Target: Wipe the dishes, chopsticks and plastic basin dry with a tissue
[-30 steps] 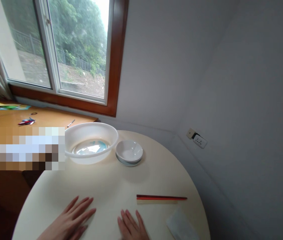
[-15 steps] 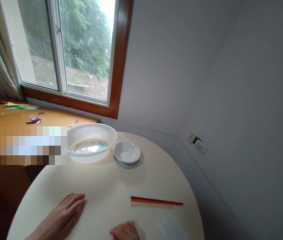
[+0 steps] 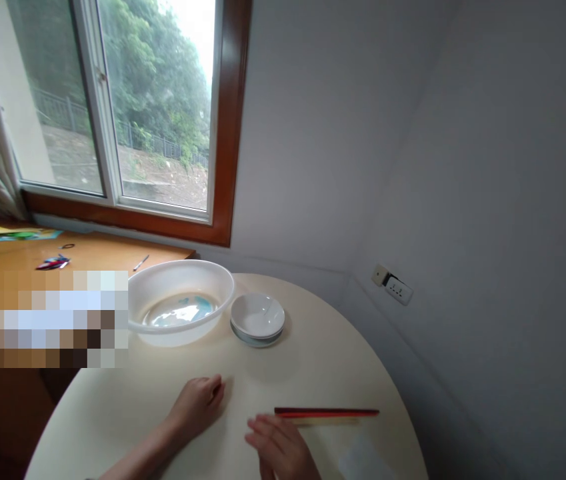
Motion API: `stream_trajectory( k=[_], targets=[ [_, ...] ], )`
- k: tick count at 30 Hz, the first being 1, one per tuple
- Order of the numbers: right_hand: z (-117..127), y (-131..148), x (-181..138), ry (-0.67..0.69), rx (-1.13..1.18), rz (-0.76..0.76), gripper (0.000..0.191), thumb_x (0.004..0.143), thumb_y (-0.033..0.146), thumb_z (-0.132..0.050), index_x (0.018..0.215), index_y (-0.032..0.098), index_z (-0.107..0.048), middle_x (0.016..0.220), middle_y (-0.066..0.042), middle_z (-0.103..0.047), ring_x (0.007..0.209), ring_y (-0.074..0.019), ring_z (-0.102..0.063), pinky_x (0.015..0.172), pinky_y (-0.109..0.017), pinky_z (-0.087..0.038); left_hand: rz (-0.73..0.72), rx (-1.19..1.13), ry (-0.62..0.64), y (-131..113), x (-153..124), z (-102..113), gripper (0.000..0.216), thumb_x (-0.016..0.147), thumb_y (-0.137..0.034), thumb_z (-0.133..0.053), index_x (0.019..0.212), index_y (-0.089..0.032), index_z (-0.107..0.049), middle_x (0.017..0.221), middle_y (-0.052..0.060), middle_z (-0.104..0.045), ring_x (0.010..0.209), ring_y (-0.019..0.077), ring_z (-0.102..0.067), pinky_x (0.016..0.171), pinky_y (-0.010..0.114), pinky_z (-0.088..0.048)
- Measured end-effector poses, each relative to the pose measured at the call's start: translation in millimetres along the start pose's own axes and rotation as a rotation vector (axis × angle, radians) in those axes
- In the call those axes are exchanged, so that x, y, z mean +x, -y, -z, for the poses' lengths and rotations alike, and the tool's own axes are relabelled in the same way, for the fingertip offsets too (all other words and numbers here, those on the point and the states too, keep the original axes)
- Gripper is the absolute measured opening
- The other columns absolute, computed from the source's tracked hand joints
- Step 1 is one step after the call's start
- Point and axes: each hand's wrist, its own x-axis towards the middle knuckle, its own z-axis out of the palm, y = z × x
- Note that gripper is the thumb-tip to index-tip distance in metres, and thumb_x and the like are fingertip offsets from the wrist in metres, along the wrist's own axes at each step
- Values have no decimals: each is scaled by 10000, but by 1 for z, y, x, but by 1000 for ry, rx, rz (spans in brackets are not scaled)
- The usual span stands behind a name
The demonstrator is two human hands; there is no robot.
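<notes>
My left hand (image 3: 199, 403) is over the middle of the round table with its fingers curled in, and nothing shows in it. To its right is my right hand (image 3: 283, 445), fingers stretched out and slightly bent, holding nothing. Its knuckles come close to the left ends of the chopsticks (image 3: 327, 412), dark red and bright red ones lying side by side with a pale strip below them. Whether the hand touches them I cannot tell. A white tissue or cloth (image 3: 365, 457) lies right of my right hand, near the lower table edge.
A translucent white basin (image 3: 177, 337) with water in it stands at the back left of the table (image 3: 323, 373). Beside it sits a stack of small white dishes (image 3: 257, 317). A wooden desk (image 3: 113, 250) with pens and coloured paper adjoins at the left; walls flank the right.
My left hand has moved right and up the table, its fingers going from stretched to curled. My right hand has come further into view, nearer the chopsticks. The view has shifted slightly.
</notes>
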Motion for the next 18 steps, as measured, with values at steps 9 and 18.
stream_trajectory(
  k=[9, 18],
  targets=[
    [-9, -68, 114, 542, -128, -617, 459, 849, 231, -420, 1305, 178, -410, 1454, -94, -265, 1328, -259, -225, 1006, -460, -287, 167, -239, -212, -3, 40, -25, 357, 737, -413, -408, 475, -218, -265, 458, -70, -261, 473, 95, -280, 476, 238, -242],
    [-49, -90, 123, 584, -177, -730, 269, 857, 227, -397, 1013, 207, -615, 1048, -90, -648, 1030, -244, -539, 849, -394, -364, 251, -348, -266, 7, 49, -17, 359, 721, -420, -436, 478, -221, -261, 458, -74, -247, 480, 96, -278, 468, 240, -230]
  ],
)
